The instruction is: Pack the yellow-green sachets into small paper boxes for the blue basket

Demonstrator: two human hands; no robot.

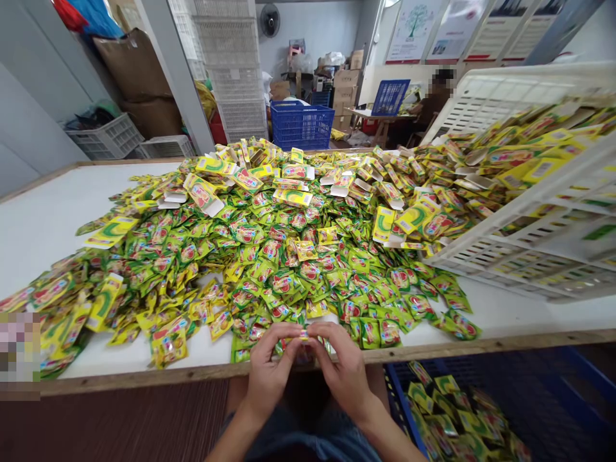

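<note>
My left hand and my right hand meet at the table's front edge. Their fingers and thumbs pinch a small yellow and red carton, mostly covered by my fingertips. Just beyond them spreads a large pile of green and yellow sachets with red fruit prints. Open yellow cartons with white flaps lie along the back of this pile. A few green sachets lie flat just right of my right hand.
A tilted white plastic crate spills yellow cartons onto the white table from the right. Below the table's wooden edge, a blue crate holds filled cartons. Farther back stand another blue crate, stacked white crates and a seated person.
</note>
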